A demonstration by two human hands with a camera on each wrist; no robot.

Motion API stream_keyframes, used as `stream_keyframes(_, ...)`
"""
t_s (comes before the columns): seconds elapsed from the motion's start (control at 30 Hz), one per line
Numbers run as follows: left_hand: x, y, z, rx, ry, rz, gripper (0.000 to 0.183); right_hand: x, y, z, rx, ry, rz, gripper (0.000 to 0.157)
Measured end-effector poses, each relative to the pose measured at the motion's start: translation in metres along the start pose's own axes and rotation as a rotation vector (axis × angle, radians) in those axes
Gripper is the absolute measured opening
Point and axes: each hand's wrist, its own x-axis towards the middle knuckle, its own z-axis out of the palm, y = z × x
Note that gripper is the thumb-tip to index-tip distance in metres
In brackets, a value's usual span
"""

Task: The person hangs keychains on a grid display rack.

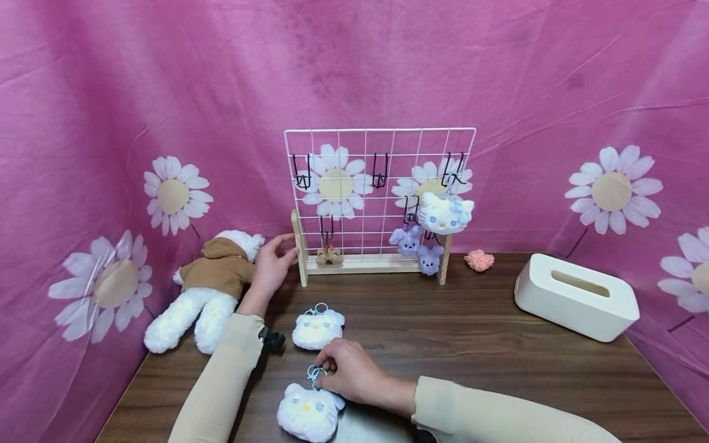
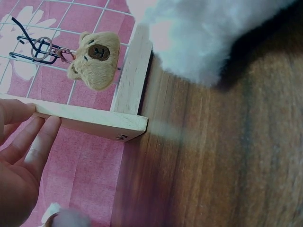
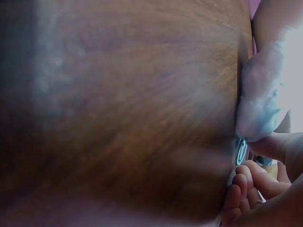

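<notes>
My left hand (image 1: 272, 264) holds the left wooden upright (image 2: 94, 118) of a white wire grid rack (image 1: 365, 215), thumb on one side and fingers on the other. My right hand (image 1: 351, 372) is at the near white plush cat-face keychain (image 1: 308, 412); thumb and bent fingers stand apart around its light-blue ring (image 3: 241, 152). A second such keychain (image 1: 317, 330) lies just beyond. On the rack hang a brown bear-head keychain (image 2: 98, 59), two purple plush keychains (image 1: 408, 240) at the lower right, and another white cat-face keychain (image 1: 445, 214) above them.
Black hooks (image 1: 380, 171) sit on the grid. A white plush toy in a brown hoodie (image 1: 216, 277) lies left of my left forearm. Right of the rack are a pink fluffy piece (image 1: 479, 260) and a white tissue box (image 1: 576, 301). Pink flowered cloth (image 1: 221, 92) surrounds the table.
</notes>
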Motion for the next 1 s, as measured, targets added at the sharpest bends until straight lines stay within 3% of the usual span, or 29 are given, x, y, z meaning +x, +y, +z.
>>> stream_keyframes(0.3,-0.001,0.001,0.0,0.0,0.002,0.006,0.041,0.0,-0.003,0.001,-0.043,0.014,-0.008,0.027)
stream_keyframes(0.4,-0.001,0.001,0.0,0.004,0.003,0.006,0.041,-0.005,-0.025,-0.017,0.0,0.007,-0.017,0.026)
stream_keyframes(0.5,0.0,0.0,0.0,0.011,0.004,0.006,0.041,-0.006,-0.034,-0.025,0.033,0.016,-0.063,0.025)
stream_keyframes(0.63,-0.001,0.0,0.0,0.016,0.003,0.009,0.041,-0.003,-0.023,-0.02,0.048,0.022,-0.106,0.021)
stream_keyframes(0.73,-0.002,0.0,-0.001,0.017,0.003,0.012,0.04,-0.003,-0.029,-0.027,0.092,0.008,-0.084,0.017)
stream_keyframes(1.0,0.0,-0.001,-0.001,-0.001,0.002,0.004,0.04,-0.003,-0.066,-0.062,0.245,-0.024,0.074,0.01)
